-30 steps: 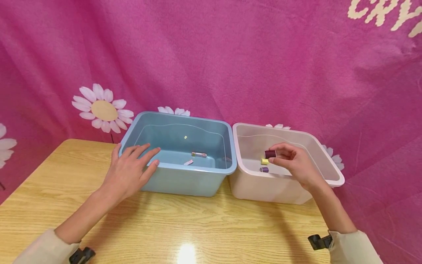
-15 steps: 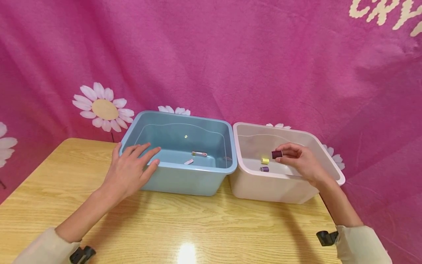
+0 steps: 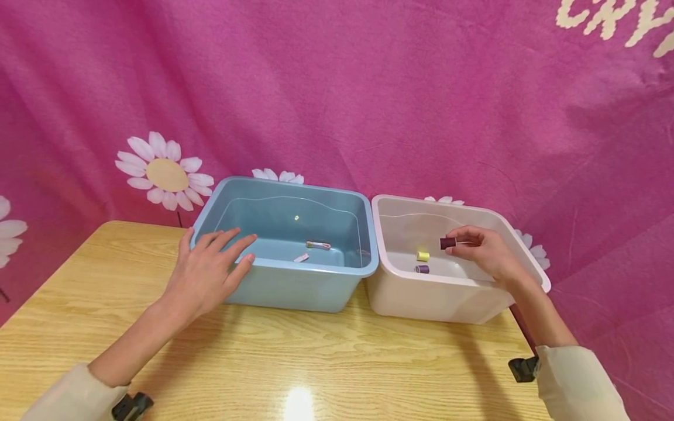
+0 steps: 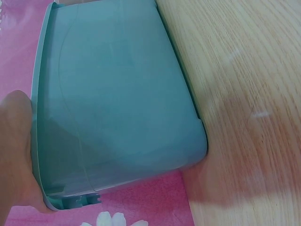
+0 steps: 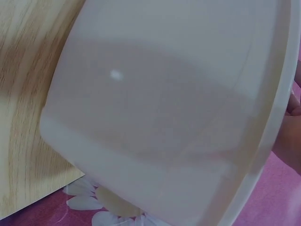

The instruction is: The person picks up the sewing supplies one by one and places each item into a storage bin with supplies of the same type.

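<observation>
Over the pale pink bin (image 3: 426, 298), my right hand (image 3: 484, 248) pinches a dark maroon thread spool (image 3: 447, 243) between thumb and fingers. Below it inside that bin lie a yellow thread spool (image 3: 423, 256) and a purple thread spool (image 3: 422, 269). My left hand (image 3: 202, 275) rests at the left front corner of the blue bin (image 3: 295, 292), fingers spread and straight over the rim. In the left wrist view the left hand (image 4: 16, 146) lies along that rim. The right wrist view shows mostly the pink bin's outer wall (image 5: 155, 103), with part of the right hand (image 5: 289, 136) behind its rim.
Inside the blue bin are a looped bundle of floss (image 3: 318, 245), a small whitish piece (image 3: 302, 258) and a tiny yellow bit (image 3: 296, 217). Both bins stand side by side on a wooden table (image 3: 316, 356). A pink flowered cloth (image 3: 337, 99) hangs right behind.
My right hand has shifted right with the maroon spool, which now shows apart from the yellow one. The left hand has stayed in place.
</observation>
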Available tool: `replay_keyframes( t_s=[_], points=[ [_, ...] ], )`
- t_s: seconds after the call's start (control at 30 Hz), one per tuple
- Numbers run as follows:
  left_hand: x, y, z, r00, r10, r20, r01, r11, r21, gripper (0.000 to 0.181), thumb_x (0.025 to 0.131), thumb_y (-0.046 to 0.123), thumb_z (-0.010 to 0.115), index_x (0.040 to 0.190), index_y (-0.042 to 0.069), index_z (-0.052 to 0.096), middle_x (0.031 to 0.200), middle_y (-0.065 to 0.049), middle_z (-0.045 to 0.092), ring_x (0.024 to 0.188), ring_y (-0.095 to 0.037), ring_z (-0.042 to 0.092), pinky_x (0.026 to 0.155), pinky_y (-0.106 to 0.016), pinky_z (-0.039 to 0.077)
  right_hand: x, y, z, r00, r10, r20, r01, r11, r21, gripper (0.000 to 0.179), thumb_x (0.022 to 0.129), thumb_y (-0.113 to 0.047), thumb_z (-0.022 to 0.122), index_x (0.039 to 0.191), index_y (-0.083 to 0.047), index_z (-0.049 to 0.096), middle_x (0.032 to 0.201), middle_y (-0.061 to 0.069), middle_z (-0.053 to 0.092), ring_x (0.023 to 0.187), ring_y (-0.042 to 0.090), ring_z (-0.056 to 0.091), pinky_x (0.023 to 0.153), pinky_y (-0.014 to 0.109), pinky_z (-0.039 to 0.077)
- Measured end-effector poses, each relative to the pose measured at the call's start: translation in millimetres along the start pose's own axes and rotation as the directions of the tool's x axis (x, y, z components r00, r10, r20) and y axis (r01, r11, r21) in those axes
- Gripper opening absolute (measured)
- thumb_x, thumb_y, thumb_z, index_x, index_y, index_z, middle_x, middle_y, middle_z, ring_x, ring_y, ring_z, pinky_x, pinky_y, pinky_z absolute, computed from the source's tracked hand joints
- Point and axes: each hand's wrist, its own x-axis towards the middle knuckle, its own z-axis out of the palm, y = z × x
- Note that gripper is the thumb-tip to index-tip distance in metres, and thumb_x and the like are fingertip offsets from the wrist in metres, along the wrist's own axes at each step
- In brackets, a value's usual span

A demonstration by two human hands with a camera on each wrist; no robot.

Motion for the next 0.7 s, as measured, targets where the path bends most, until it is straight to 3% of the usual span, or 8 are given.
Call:
replay_keyframes(
  t_s=[0.4, 0.7],
  points=[
    [-0.5, 0.3, 0.5, 1.000, 0.003, -0.003, -0.003, 1.000, 0.003, 0.045, 0.100, 0.038, 0.054, 0.140, 0.019, 0.059, 0.138, -0.017, 0.056, 0.120, -0.043, 0.052, 0.106, -0.073, 0.018, 9.2, 15.2, -2.1, 0.998, 0.058, 0.012, -0.059, 0.998, 0.034, 0.033, 0.091, 0.000, 0.069, 0.118, 0.014, 0.058, 0.099, -0.002, 0.072, 0.093, 0.009, 0.066, 0.077, 0.018, 0.050],
    [0.1, 1.4, -0.9, 1.000, -0.013, 0.024, 0.013, 1.000, 0.010, 0.046, 0.101, 0.039, 0.053, 0.141, 0.018, 0.058, 0.140, -0.018, 0.054, 0.122, -0.043, 0.050, 0.107, -0.073, 0.015, 15.5, 17.5, -1.6, 0.997, 0.068, 0.028, -0.069, 0.997, 0.033, 0.036, 0.089, 0.002, 0.070, 0.120, 0.015, 0.057, 0.102, 0.007, 0.072, 0.087, 0.003, 0.063, 0.073, 0.019, 0.050]
  ],
)
